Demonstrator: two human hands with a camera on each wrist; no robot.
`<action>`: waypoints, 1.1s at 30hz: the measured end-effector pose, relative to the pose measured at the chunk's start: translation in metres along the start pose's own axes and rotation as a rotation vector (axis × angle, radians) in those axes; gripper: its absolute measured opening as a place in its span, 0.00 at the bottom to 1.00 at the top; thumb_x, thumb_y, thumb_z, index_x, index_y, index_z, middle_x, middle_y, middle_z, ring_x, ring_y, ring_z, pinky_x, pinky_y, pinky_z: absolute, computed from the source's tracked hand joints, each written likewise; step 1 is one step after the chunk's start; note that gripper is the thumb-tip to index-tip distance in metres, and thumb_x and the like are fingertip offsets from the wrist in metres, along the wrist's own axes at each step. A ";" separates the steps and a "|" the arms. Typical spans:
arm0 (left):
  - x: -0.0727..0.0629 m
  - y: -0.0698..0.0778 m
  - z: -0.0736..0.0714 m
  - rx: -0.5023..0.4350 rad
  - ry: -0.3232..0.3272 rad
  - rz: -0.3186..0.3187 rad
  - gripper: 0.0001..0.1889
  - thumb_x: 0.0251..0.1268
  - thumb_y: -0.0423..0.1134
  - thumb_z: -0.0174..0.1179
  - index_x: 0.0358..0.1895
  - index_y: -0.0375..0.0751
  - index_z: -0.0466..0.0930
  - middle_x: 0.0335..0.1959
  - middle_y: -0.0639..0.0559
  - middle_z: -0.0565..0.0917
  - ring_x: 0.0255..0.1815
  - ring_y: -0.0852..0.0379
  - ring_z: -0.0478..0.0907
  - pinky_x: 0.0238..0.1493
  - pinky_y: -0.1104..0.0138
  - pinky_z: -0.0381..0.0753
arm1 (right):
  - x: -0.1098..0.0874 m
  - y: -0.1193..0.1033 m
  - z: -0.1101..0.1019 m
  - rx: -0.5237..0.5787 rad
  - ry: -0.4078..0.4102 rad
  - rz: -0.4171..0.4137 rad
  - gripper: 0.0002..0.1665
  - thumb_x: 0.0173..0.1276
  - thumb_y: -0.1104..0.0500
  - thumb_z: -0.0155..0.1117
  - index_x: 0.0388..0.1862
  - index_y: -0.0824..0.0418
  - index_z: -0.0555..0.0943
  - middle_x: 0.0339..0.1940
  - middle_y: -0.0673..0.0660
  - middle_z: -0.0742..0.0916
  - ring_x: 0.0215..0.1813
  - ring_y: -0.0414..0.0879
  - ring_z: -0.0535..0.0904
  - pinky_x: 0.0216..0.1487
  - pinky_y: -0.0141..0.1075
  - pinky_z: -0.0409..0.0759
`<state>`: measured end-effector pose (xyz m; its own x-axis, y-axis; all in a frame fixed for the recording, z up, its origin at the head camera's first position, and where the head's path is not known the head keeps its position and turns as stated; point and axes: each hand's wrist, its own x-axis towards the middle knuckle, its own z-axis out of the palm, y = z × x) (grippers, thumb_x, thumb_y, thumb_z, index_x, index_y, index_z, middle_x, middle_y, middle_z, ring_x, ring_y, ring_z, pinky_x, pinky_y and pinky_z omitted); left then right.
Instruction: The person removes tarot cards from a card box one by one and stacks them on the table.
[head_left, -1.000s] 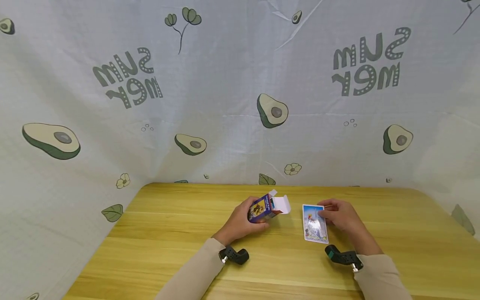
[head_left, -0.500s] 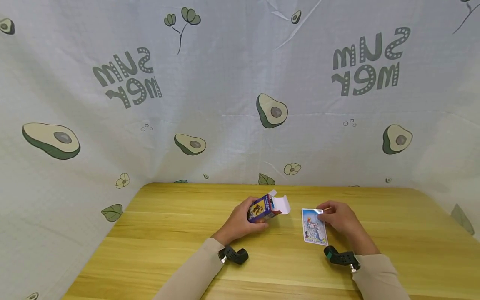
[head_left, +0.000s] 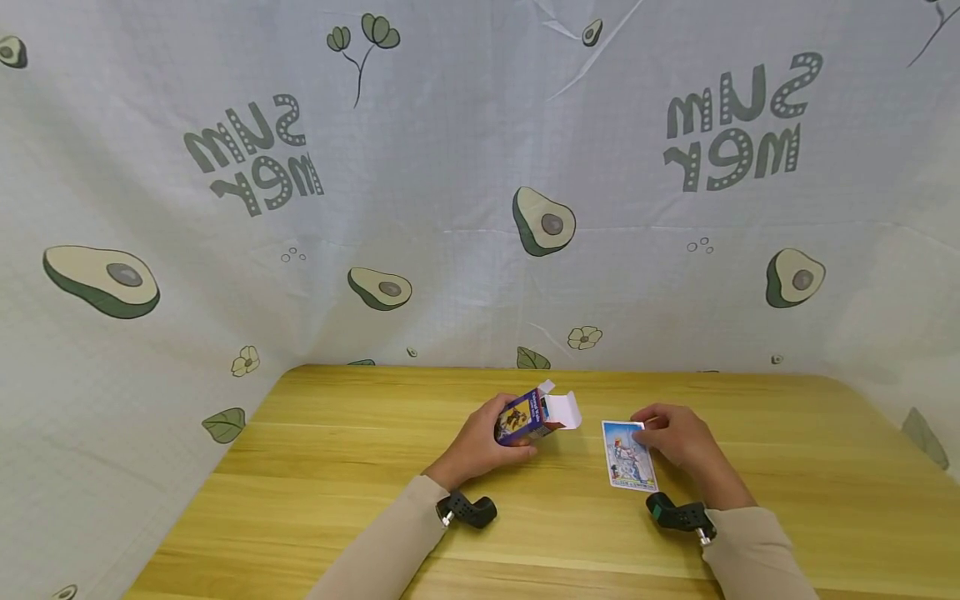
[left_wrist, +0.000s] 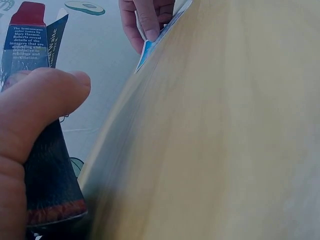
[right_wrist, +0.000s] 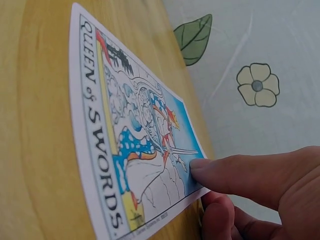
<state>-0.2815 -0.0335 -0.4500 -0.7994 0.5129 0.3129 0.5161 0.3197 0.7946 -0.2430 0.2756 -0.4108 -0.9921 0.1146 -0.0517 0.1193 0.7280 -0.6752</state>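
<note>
My left hand (head_left: 477, 444) grips a dark blue card box (head_left: 519, 418), its white top flap (head_left: 562, 409) folded out toward the right. In the left wrist view the thumb lies across the printed side of the box (left_wrist: 47, 175). To the right, a tarot card (head_left: 628, 457) is pinched by its corner between the thumb and fingers of my right hand (head_left: 678, 437). The right wrist view shows the card (right_wrist: 140, 145) face up, lettered "Queen of Swords", with the thumb pressed on its blue sky.
A wooden table (head_left: 337, 467) lies under both hands. Behind it hangs a white cloth (head_left: 450, 150) printed with avocados, leaves and flowers. Each wrist carries a black camera mount, the left one (head_left: 468, 509) and the right one (head_left: 677, 511).
The tarot card has tilted and come slightly nearer to me, and the glare on its face has faded. The left hand and the box have stayed still.
</note>
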 end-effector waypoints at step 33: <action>-0.001 -0.005 0.001 0.020 -0.002 0.029 0.35 0.51 0.50 0.72 0.62 0.46 0.68 0.49 0.56 0.76 0.45 0.61 0.73 0.48 0.69 0.75 | -0.006 0.000 0.002 -0.010 0.012 -0.008 0.17 0.61 0.60 0.67 0.48 0.67 0.82 0.40 0.64 0.81 0.43 0.58 0.72 0.46 0.51 0.72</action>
<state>-0.2833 -0.0351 -0.4546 -0.7832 0.5239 0.3349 0.5455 0.3204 0.7745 -0.2376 0.2735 -0.4121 -0.9924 0.1169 -0.0373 0.1117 0.7355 -0.6682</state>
